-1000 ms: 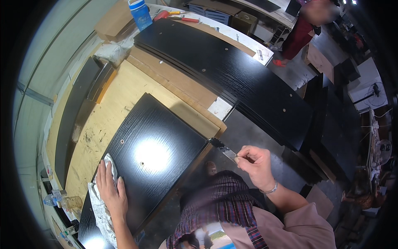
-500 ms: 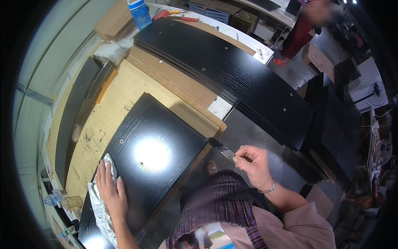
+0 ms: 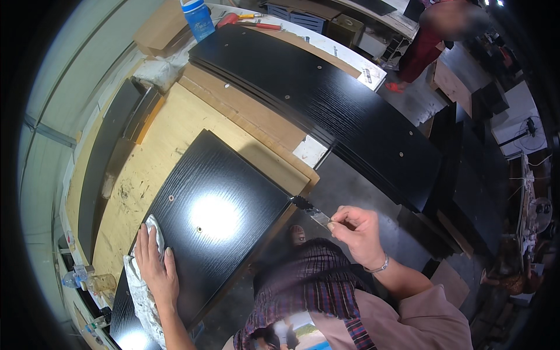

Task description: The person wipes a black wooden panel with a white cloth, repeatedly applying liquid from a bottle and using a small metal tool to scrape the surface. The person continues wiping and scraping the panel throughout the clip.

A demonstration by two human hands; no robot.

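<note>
A black wood-grain board (image 3: 230,175) with small round holes lies across the worktable in front of me. My left hand (image 3: 156,262) rests flat at the board's left side, fingers stretched out, on a crumpled white cloth (image 3: 143,303). Off the board's right corner, my right hand (image 3: 356,233) pinches a small brush (image 3: 318,216) by its flat greyish handle. Its ragged black tip (image 3: 301,203) is at the corner edge; whether it touches cannot be made out.
Beyond lies a stack of long black boards (image 3: 326,99). A blue bottle (image 3: 198,20) and a red-handled tool (image 3: 262,25) stand and lie at the back. A curved dark strip (image 3: 108,157) lies left. Another person (image 3: 420,52) stands far right.
My right hand and the brush have shifted very slightly, with the tip a touch lower at the corner. My left hand and the board stay where they were.
</note>
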